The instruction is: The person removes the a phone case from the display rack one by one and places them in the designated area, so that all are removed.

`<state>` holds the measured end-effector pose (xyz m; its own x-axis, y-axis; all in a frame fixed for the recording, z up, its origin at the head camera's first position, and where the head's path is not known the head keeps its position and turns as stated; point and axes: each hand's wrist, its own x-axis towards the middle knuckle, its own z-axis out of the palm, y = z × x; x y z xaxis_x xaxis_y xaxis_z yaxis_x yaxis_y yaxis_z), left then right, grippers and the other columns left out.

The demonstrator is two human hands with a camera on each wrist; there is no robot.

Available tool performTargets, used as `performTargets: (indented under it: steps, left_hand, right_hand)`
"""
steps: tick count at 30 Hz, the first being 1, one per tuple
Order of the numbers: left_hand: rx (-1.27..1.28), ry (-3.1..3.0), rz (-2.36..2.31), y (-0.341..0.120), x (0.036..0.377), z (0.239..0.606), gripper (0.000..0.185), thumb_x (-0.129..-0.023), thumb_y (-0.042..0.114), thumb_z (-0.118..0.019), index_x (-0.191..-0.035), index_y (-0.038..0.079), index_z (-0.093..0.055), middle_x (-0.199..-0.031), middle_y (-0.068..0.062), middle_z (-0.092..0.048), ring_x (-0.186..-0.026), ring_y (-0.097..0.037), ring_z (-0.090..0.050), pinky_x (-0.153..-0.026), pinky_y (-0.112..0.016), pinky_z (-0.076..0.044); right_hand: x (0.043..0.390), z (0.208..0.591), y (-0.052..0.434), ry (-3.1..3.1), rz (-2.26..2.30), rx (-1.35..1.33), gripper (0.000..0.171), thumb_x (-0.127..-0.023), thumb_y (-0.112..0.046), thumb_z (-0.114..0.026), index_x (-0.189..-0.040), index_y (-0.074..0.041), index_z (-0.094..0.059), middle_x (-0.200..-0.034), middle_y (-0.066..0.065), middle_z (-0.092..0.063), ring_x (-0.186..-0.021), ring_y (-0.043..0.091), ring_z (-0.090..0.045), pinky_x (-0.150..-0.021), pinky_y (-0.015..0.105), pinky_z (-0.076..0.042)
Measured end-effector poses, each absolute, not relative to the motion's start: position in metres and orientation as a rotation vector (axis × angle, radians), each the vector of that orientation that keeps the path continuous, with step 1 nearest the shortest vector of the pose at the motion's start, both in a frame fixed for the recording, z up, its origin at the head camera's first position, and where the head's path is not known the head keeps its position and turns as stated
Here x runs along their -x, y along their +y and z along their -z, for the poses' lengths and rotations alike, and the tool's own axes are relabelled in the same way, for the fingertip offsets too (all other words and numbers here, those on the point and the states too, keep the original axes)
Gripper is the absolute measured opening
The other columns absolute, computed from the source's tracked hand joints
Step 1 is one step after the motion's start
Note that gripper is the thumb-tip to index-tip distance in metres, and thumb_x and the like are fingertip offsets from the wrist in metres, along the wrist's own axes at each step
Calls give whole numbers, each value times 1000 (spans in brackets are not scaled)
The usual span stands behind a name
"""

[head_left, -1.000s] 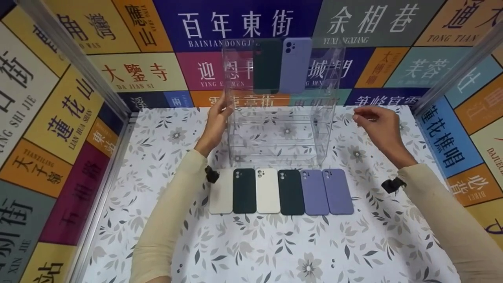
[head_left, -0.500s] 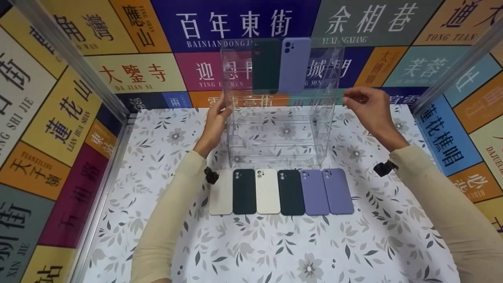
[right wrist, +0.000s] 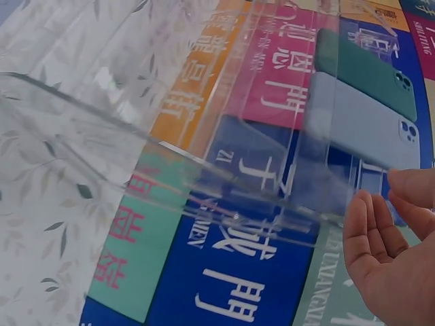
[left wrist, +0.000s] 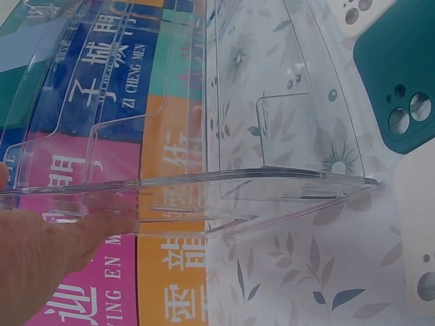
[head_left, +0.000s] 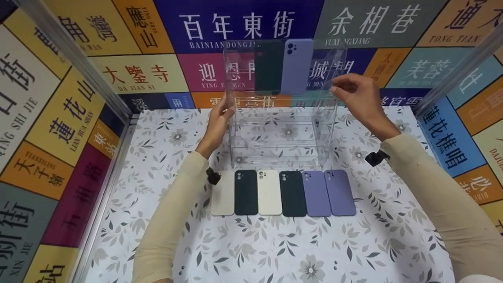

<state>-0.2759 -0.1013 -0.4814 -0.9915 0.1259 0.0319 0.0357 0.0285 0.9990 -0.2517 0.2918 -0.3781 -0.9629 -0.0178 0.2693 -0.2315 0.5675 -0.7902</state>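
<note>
A clear tiered display rack (head_left: 275, 114) stands upright, with a dark green phone case (head_left: 268, 68) and a purple phone case (head_left: 297, 67) side by side on its top tier. My left hand (head_left: 218, 125) grips the rack's left side panel. Along that panel a finger lies stretched in the left wrist view. Beside the rack's upper right edge is my right hand (head_left: 359, 98), fingers loosely bent and thumb apart from them. In the right wrist view nothing shows between that hand's thumb and fingers (right wrist: 370, 234).
In front of the rack lies a row of phone cases: white (head_left: 269, 192), dark green (head_left: 246, 192) and purple (head_left: 340, 192) among them. The table has a flowered cloth (head_left: 243, 247). Lettered panels (head_left: 235, 23) enclose the back and both sides.
My right hand has moved up and left, from out at the right to the rack's upper right edge. The left hand and the phone cases have stayed in place.
</note>
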Motion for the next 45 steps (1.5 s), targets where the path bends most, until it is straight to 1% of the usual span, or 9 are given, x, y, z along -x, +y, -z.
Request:
performTargets:
  steps: [6, 13, 16, 21, 24, 28, 33, 39, 45]
  left_hand:
    - [-157, 2196, -2146, -100, 277, 483, 66, -116, 21, -52, -177, 29, -26, -165, -15, -49, -151, -35, -50, -118, -64, -45]
    - [-160, 2207, -2149, -100, 279, 486, 67, -116, 23, -55, -176, 32, -28, -159, -13, -54, -148, -31, -53, -116, -60, -47]
    - [-162, 2206, -2157, -101, 278, 487, 67, -115, 23, -54, -176, 30, -28, -159, -13, -54, -148, -30, -51, -116, -62, -47]
    - [-160, 2196, -2153, -102, 277, 485, 68, -115, 24, -54, -176, 32, -27, -161, -10, -52, -149, -26, -49, -118, -66, -44]
    - [-162, 2191, -2157, -102, 277, 484, 67, -115, 23, -53, -176, 33, -28, -162, -10, -51, -149, -25, -49, -118, -66, -45]
    - [-167, 2188, -2168, -102, 277, 483, 67, -115, 22, -53, -176, 33, -28, -163, -12, -51, -149, -25, -50, -117, -64, -45]
    - [-165, 2202, -2156, -103, 278, 484, 67, -114, 22, -52, -176, 31, -28, -163, -13, -50, -149, -26, -50, -119, -64, -44]
    - [-162, 2221, -2137, -103, 277, 484, 68, -114, 23, -52, -177, 29, -28, -161, -12, -52, -149, -27, -50, -120, -66, -42]
    - [-152, 2209, -2146, -102, 277, 484, 68, -114, 22, -53, -176, 30, -28, -163, -12, -51, -149, -28, -50, -119, -67, -42]
  right_hand:
    - [262, 369, 278, -2540, -1339, -257, 25, -106, -21, -77, -128, -11, -81, -121, 8, -77, -102, 10, -70, -93, 23, -54]
    - [275, 357, 264, -2521, -1296, -261, 23, -105, -20, -77, -125, -12, -83, -118, 7, -79, -98, 10, -71, -90, 22, -54]
    - [283, 351, 259, -2517, -1265, -273, 23, -105, -20, -76, -126, -12, -83, -118, 7, -79, -98, 9, -70, -90, 22, -54]
    - [294, 337, 250, -2503, -1210, -318, 25, -106, -17, -75, -129, -7, -81, -119, 10, -77, -101, 7, -68, -93, 21, -54]
    - [300, 329, 246, -2496, -1182, -353, 26, -107, -14, -73, -130, -4, -79, -120, 12, -75, -101, 6, -66, -94, 21, -53]
    - [307, 322, 242, -2503, -1164, -362, 28, -108, -14, -72, -133, -4, -77, -124, 12, -72, -105, 5, -62, -95, 22, -52]
    - [315, 320, 237, -2495, -1146, -364, 29, -109, -16, -71, -136, -5, -76, -128, 11, -72, -109, 8, -63, -100, 23, -53]
    - [322, 319, 232, -2501, -1132, -372, 31, -109, -15, -71, -139, -6, -75, -132, 11, -73, -109, 9, -65, -101, 23, -54]
    - [324, 321, 229, -2504, -1125, -366, 29, -109, -11, -70, -136, -4, -76, -131, 12, -72, -108, 7, -65, -97, 21, -54]
